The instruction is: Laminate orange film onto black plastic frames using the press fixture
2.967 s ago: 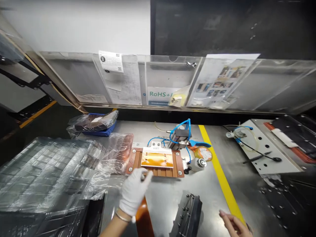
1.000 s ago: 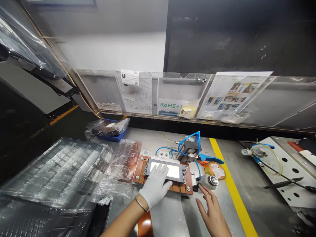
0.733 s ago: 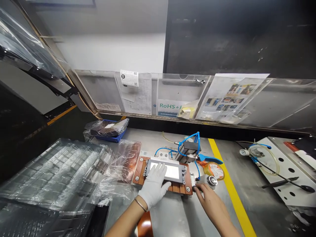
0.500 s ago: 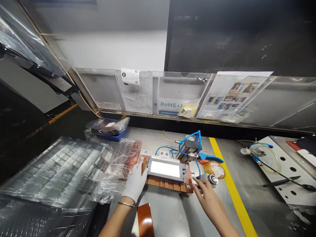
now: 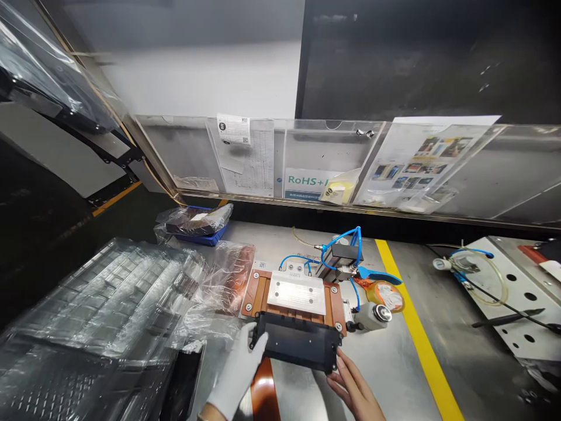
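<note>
My left hand [image 5: 236, 371] in a white glove and my bare right hand [image 5: 353, 390] grip opposite short ends of a black rectangular panel [image 5: 298, 349]. The panel hangs just over the front edge of a copper-and-steel fixture [image 5: 291, 316], and it hides that edge. On the fixture lies a flat silver plate [image 5: 297, 292], uncovered. A strip of orange film [image 5: 263, 392] lies on the steel bench below my hands, partly hidden by my left hand.
Blue air hoses run to a pneumatic block [image 5: 342, 254] behind the fixture. A tape roll [image 5: 385, 297] and a yellow floor-style line [image 5: 421, 333] lie right. Plastic-wrapped trays [image 5: 100, 304] fill the left. A perforated white plate [image 5: 495, 298] stands far right.
The panel has lifted off the fixture and come toward me, now showing a black face instead of a white centre. Both hands moved to its ends. The silver plate is now uncovered.
</note>
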{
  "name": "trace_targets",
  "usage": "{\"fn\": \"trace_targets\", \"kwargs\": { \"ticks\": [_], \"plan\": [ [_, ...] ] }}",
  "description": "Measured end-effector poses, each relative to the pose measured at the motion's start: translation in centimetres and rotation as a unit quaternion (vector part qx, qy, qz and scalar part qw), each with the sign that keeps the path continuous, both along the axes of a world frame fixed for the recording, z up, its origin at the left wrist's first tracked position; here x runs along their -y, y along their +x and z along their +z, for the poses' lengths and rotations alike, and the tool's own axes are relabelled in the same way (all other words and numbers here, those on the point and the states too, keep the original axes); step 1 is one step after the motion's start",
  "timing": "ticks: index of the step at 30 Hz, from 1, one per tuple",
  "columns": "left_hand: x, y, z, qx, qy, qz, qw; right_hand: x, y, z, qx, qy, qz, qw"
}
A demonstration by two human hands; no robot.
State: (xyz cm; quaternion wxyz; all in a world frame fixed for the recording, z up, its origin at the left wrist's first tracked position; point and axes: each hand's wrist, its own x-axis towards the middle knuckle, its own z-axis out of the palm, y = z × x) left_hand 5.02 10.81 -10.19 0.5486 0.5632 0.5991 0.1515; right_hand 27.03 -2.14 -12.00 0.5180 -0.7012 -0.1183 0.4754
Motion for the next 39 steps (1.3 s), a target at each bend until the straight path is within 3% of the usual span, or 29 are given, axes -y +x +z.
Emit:
{"fn": "trace_targets", "kwargs": {
  "ticks": [3,5,12,15,18,22,25,29,36,39],
  "plan": [
    [2.3,-1.9,-0.3,0.028,0.074,0.027,0.996,2.7,-2.3,-0.2,-0.070,0.039,-0.060,0.995],
    [2.7,-2.6,-0.1,0.055,0.127,0.035,0.990,3.2,-3.0,0.5,-0.082,0.039,-0.051,0.995],
    [1.0,-2.7,2.9,0.088,0.168,0.007,0.982,2.6,-3.2,4.8,0.052,0.007,0.133,0.990],
    [0.5,-3.3,4.8,0.005,0.319,-0.023,0.948,2.8,-3.6,5.8,0.108,0.002,0.132,0.985],
    [1.0,-3.4,7.3,-0.056,0.458,-0.154,0.874,2.8,-4.0,6.2,0.195,0.018,0.114,0.974],
    [3.2,-0.8,9.5,-0.085,0.429,-0.414,0.798,2.5,-4.4,6.1,0.238,0.019,0.125,0.963],
    [5.0,2.1,8.7,-0.112,0.437,-0.486,0.749,2.3,-5.0,6.0,0.238,0.010,0.134,0.962],
    [5.9,3.8,7.2,-0.145,0.438,-0.502,0.732,2.4,-5.6,5.8,0.258,0.010,0.140,0.956],
    [2.0,1.2,7.6,-0.175,0.409,-0.490,0.750,3.4,-5.5,5.7,0.276,-0.007,0.100,0.956],
    [0.5,-0.2,7.0,-0.216,0.401,-0.503,0.734,3.4,-5.4,6.0,0.263,-0.010,0.119,0.957]
  ]
}}
